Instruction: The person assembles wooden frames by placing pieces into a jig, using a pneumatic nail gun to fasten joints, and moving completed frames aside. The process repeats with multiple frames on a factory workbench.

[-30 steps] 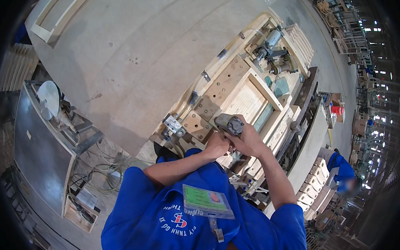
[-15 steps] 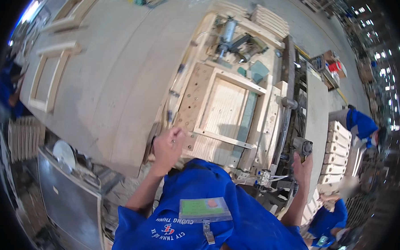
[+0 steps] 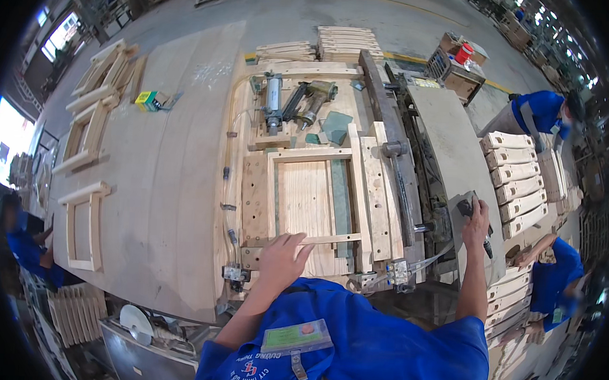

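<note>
A pale rectangular wooden frame [image 3: 313,156] lies in a wooden clamping jig [image 3: 254,194] in front of me. At the frame's near left corner is my left hand [image 3: 282,262], open, its fingers stretched over the near rail; whether they touch the wood I cannot tell. Out to the right, my right hand [image 3: 476,225] is closed around a dark, pistol-shaped power tool [image 3: 465,205], above or on the grey side board [image 3: 435,121]. The hand covers much of the tool's body.
Beyond the frame lie an air cylinder [image 3: 274,100] and a nail gun [image 3: 316,103]. A metal bar [image 3: 403,187] with a clamp runs along the jig's right. Finished-looking frames [image 3: 79,224] lie on the left table. Co-workers [image 3: 555,276] stand by stacked wooden slats [image 3: 516,175] at right.
My view has turned, so the jig appears more upright. My left hand has come over the frame's near left corner. My right hand has moved the tool outward over the side board.
</note>
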A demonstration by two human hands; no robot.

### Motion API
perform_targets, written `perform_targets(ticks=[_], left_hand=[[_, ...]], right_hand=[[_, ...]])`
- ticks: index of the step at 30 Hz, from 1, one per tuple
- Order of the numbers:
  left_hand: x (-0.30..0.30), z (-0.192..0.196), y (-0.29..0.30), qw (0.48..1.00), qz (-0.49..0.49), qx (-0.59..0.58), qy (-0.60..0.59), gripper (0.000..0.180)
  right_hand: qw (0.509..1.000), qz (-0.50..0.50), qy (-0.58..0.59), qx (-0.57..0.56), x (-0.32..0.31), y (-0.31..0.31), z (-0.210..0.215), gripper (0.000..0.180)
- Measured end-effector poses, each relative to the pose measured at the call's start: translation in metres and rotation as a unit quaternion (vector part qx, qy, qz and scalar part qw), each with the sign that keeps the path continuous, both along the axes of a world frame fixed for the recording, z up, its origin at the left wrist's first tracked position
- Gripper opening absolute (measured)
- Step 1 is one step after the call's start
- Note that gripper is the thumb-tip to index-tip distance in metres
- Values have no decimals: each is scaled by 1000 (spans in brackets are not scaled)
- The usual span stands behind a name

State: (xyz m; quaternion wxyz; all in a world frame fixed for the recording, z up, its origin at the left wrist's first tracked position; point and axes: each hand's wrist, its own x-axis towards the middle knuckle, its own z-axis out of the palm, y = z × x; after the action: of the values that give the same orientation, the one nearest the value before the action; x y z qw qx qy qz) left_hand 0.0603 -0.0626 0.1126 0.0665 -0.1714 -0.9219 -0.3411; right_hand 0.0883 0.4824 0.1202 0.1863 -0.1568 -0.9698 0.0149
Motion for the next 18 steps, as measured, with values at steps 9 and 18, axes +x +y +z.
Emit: perform_targets(ticks=[9, 18], left_hand=[[-26, -86, 41, 978, -122, -121, -123, 43], [-36, -85, 43, 959, -156, -189, -139, 32]], right_hand=[[854, 180, -83, -481, 104, -177, -11, 17], [814, 52, -79, -574, 144, -202, -30, 21]])
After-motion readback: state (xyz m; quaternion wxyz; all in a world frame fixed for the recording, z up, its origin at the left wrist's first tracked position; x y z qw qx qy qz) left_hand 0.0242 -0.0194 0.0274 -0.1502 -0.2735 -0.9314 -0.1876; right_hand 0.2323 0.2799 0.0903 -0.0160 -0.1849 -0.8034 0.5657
